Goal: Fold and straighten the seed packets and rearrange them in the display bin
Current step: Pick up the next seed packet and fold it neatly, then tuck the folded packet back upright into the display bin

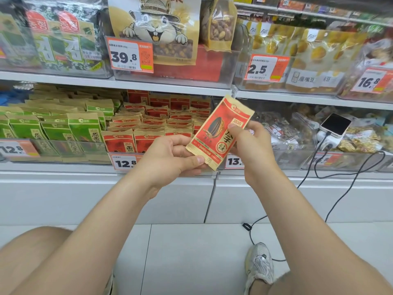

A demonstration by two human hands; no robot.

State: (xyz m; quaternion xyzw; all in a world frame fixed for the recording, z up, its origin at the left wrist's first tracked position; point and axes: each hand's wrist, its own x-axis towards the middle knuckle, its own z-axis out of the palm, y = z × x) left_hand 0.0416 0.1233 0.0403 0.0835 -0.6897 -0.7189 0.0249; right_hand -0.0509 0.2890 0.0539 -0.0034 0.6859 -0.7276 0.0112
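A red and tan seed packet [217,133] with a black sunflower seed printed on it is held tilted in front of the lower shelf. My left hand [172,158] pinches its bottom corner, thumb on the front. My right hand [253,141] grips its right edge, thumb pressed on the face. Behind it, the clear display bin [127,155] holds several rows of matching red packets [153,122], standing upright.
Green seed packets [53,126] fill the bin to the left. A phone [336,124] on a white charger lies on snack bags to the right, its black cable trailing to the floor. Upper shelf bins carry nut bags and price tags. My knees and one shoe are below.
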